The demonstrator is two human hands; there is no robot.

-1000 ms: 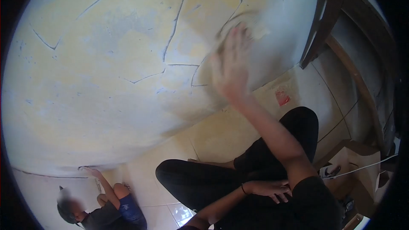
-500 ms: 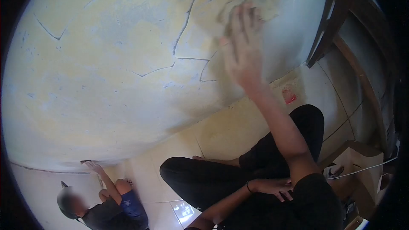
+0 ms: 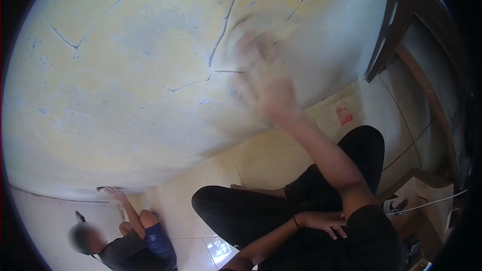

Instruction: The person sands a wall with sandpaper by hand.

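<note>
My right hand (image 3: 268, 78) is pressed against the cracked, patchy yellow-white wall (image 3: 150, 90), smeared by motion. Under its fingers is a pale sheet of sandpaper (image 3: 286, 32), also blurred, with its edge poking out past the fingertips. My left hand (image 3: 324, 222), a dark band at its wrist, rests across my lap near my right elbow. Its fingers are loosely spread and hold nothing.
At lower left another person (image 3: 125, 248) sits by the wall, a hand (image 3: 116, 193) on a dark piece against it. A cardboard box (image 3: 427, 195) with a white cable stands at right, below dark wooden furniture (image 3: 401, 25). A red-marked wrapper (image 3: 344, 114) lies on the tiles.
My right hand has swept down and to the left across the wall with the sandpaper, uncovering a crack at the top. My left hand stays in place. The view has shifted slightly.
</note>
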